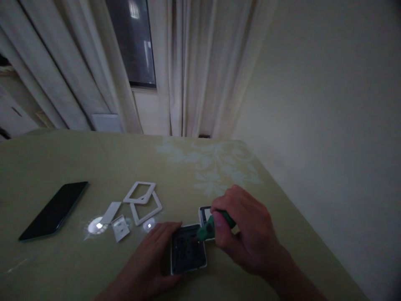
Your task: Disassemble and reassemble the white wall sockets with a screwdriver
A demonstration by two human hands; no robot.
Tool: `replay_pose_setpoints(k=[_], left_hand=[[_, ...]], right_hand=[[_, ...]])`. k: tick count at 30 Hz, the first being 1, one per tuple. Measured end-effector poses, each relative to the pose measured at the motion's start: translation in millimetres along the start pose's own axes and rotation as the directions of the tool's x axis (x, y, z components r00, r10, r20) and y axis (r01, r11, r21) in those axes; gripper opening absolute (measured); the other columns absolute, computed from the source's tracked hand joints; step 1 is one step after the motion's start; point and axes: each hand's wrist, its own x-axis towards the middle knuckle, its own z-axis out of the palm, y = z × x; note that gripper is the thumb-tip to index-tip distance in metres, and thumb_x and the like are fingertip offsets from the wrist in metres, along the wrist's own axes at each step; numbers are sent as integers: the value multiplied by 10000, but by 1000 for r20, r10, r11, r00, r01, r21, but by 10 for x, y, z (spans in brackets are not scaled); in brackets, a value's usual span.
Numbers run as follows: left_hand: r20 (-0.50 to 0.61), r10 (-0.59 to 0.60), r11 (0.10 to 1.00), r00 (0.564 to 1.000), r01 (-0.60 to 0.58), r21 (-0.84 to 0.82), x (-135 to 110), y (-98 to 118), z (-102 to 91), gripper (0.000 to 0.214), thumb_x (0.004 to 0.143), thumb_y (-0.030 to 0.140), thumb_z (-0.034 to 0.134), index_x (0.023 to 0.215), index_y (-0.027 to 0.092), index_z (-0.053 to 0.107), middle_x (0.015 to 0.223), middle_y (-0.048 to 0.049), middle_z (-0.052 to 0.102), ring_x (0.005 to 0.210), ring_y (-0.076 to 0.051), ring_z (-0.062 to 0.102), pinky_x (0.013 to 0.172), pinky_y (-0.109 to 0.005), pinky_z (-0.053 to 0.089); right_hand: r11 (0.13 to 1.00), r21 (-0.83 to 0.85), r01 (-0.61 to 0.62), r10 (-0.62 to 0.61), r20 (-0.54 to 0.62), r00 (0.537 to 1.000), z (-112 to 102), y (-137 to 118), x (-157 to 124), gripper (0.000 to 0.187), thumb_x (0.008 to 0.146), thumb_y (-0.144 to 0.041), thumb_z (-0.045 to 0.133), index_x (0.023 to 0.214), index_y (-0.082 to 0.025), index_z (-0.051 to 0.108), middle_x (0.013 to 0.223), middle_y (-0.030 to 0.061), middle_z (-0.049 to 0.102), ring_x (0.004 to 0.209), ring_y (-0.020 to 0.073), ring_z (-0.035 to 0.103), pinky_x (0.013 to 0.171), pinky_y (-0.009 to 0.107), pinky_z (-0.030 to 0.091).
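My left hand (153,257) grips the left side of a square wall socket or switch body (188,253), its dark face up inside a thin white rim. In my right hand (247,232) is a green-handled screwdriver (206,230), slanting down to the left. Its tip is over the right part of the dark face; whether it touches is too dim to tell. Behind, partly covered by the screwdriver and my right hand, lies a second, similar body (202,212) with a pale middle.
Left of my hands lie two white frames, one (136,201) overlapping the other (149,216). Near them are a white rectangular plate (110,212) and a white socket cover (120,228). A dark phone (54,213) lies farther left. The table (94,163) meets the wall (338,146) at right.
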Motion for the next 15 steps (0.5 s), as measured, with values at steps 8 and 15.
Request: replay_pose_setpoints(k=[8, 15], left_hand=[[-22, -20, 1000, 1000, 20, 1, 3, 79, 50, 968, 725, 220, 859, 1575, 383, 425, 1537, -96, 592, 1374, -377, 620, 1138, -547, 571], [-50, -7, 1000, 999, 8, 26, 12, 88, 50, 961, 697, 249, 877, 1550, 388, 459, 1476, -81, 631, 1309, -369, 653, 1090, -521, 601]], right_hand=[[999, -5, 36, -36, -3, 999, 207, 36, -40, 158, 1010, -114, 522, 892, -160, 617, 773, 19, 597, 712, 166, 483, 668, 331, 405], [996, -15, 83, -83, 5, 997, 209, -3, -16, 179, 1010, -124, 506, 880, -153, 626, 753, 26, 588, 712, 175, 483, 660, 341, 420]])
